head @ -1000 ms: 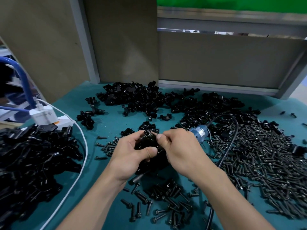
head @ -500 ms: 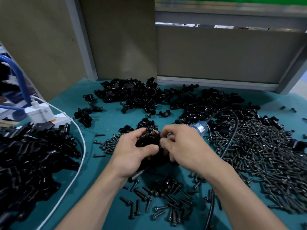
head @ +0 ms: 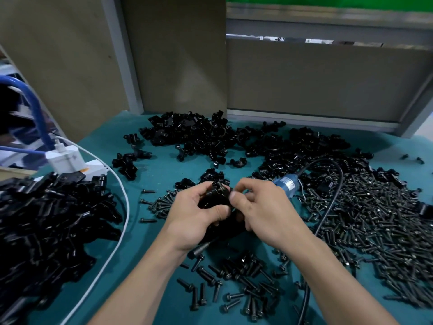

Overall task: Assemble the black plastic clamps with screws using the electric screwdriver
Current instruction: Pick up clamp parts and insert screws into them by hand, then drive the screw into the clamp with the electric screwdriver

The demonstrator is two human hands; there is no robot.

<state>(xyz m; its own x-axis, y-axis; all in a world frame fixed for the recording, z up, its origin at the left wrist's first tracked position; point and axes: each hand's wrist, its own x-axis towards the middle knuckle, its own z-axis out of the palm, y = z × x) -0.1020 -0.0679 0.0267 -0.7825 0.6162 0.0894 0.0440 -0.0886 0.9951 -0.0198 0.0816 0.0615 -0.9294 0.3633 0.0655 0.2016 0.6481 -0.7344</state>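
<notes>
Black plastic clamp point(head: 216, 195) sits mid-scene above the teal tabletop point(head: 154, 174), held in the curled left grip point(head: 194, 214); the right grip point(head: 264, 214) pinches its right side. Electric screwdriver point(head: 287, 184) lies beneath both, screws point(head: 375, 231) heaped right.

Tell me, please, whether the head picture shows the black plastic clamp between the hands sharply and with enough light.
Head view: focus is fair at centre, yet the black plastic clamp, gripped by the left hand and pinched by the right hand, reads as one dark shape; the left edge is smeared.
</notes>
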